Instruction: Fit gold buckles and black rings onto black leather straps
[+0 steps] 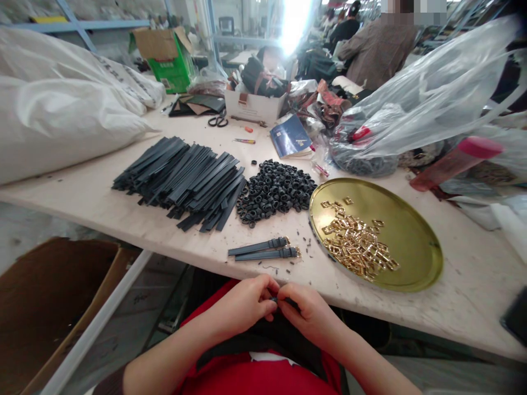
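Observation:
My left hand (255, 299) and my right hand (307, 312) meet at the table's front edge, fingers pinched closed. Between the fingertips shows a small dark piece (274, 299), mostly covered, so its kind cannot be made out. Just beyond them lie two dark straps with gold buckles (267, 253), side by side on the table. Farther back is a heap of small black strap loops (275, 189). To its left lies a pile of flat dark strips (181, 181). On the right, gold buckles (358, 247) are heaped on a round gold tray (415, 241).
Behind the piles lie scissors (218, 120), a cutter (245, 141) and a blue notebook (290, 137). A white sack (61, 109) fills the left, plastic bags (428, 93) and a pink-capped bottle (457, 162) the right. Below left stands a cardboard box (61, 307). Another person (381, 49) is at the back.

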